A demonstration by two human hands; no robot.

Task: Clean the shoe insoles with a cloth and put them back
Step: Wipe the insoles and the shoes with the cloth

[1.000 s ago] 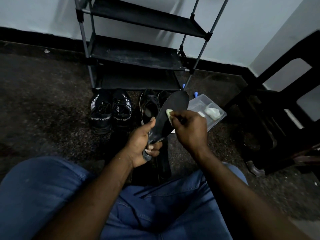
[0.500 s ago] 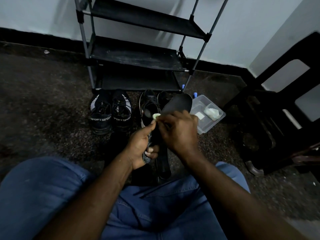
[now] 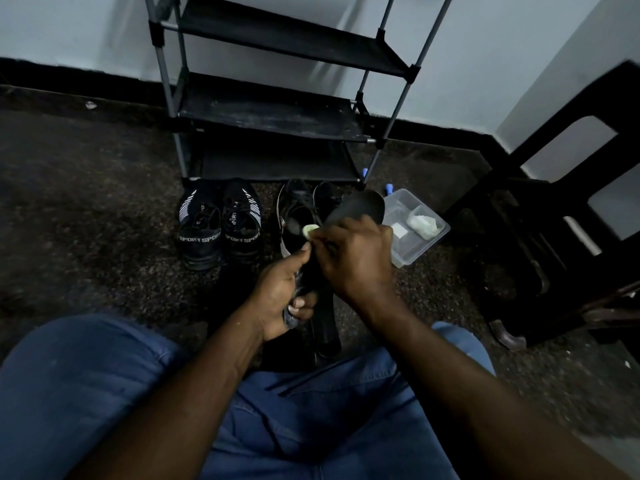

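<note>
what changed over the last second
The right hand slid the pale cloth leftward across the insole, up to the thumb of the left hand, which still grips the heel end. The sport shoes, container and rack have not moved.

Got sneakers [image 3: 219,230] left of another shoe pair [image 3: 298,209], both right in front of the rack [image 3: 270,116], tub [image 3: 406,260] just right of them, maybe wipes [image 3: 420,225] inside, chair [image 3: 519,237] further right.
</note>
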